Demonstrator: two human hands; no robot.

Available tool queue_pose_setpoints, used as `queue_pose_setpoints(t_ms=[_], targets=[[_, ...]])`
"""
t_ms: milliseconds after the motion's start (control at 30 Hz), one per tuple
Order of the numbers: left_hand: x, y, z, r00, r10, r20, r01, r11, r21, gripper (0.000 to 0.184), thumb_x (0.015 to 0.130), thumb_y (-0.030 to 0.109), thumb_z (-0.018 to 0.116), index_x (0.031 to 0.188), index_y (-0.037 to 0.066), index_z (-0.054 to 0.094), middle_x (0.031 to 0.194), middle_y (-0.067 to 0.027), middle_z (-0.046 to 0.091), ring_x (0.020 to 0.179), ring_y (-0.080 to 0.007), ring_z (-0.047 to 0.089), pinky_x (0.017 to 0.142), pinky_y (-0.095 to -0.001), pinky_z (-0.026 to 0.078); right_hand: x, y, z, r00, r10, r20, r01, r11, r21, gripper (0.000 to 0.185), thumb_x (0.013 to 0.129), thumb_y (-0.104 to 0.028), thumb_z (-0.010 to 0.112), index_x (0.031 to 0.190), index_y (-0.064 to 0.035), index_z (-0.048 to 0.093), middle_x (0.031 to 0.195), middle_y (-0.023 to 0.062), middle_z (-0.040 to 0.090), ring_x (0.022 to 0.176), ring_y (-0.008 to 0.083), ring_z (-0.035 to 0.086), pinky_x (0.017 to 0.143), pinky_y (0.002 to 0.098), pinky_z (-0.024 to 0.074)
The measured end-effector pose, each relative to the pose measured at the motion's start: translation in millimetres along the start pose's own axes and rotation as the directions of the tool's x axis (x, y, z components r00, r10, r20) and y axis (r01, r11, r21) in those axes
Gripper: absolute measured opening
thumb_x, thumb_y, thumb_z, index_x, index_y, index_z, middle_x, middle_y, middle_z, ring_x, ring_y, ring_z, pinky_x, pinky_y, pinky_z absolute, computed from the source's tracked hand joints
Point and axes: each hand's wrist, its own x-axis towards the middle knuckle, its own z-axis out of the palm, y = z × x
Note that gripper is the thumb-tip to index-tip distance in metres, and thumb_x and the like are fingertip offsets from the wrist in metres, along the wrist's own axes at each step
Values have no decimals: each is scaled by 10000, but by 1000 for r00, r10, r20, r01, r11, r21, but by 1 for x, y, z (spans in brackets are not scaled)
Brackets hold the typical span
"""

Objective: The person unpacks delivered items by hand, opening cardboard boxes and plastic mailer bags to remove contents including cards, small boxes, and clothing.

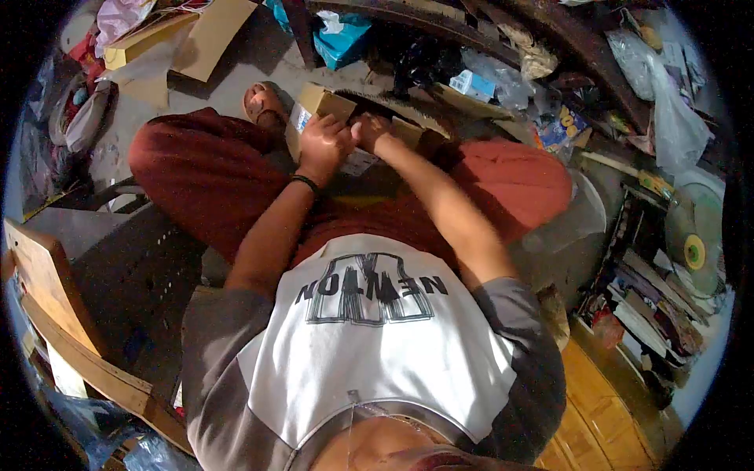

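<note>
A brown cardboard box [328, 102] with a blue-and-white label stands in front of my crossed legs, its top partly uncovered. My left hand [326, 145], with a dark band at the wrist, is closed in a fist against the near side of this box. Close beside it, my right hand [373, 133] is also closed, its thumb toward the left hand. Whatever lies in the fingers is hidden or too small to name. Below the hands, part of a pale printed surface [360, 163] shows.
Opened cardboard [212, 39] lies at the upper left, near a blue plastic bag [342, 41]. Plastic bags and packets crowd the upper right beneath a dark beam. A fan [695, 250] stands on the right. Wooden boards [51, 282] lean at the left.
</note>
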Motion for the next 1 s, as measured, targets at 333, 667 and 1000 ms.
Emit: queue_pose_setpoints(t_ms=[333, 667, 1000], targets=[[4, 4, -7, 990, 95, -105, -104, 991, -83, 237, 740, 107, 707, 555, 81, 562, 685, -37, 648, 624, -202, 572, 564, -354, 439, 88, 122, 200, 895, -446, -12, 446, 894, 28, 159, 670, -178, 595, 740, -37, 618, 908, 143, 665, 776, 278, 616, 739, 382, 480], [12, 15, -17, 983, 130, -128, -149, 977, -151, 235, 731, 70, 703, 547, 86, 557, 598, -17, 588, 605, -192, 566, 528, -335, 422, 9, 22, 26, 959, -261, -111, 275, 760, 589, 326, 675, -250, 609, 941, -61, 614, 1031, 116, 650, 908, 265, 603, 812, 371, 478], [7, 20, -20, 981, 142, -135, -163, 973, -165, 258, 725, 76, 718, 549, 72, 529, 586, -22, 559, 608, -194, 564, 499, -343, 415, -3, 10, 12, 958, -277, -79, 262, 726, 636, 429, 674, -313, 624, 1038, -86, 618, 1064, 94, 657, 955, 259, 605, 826, 372, 489]])
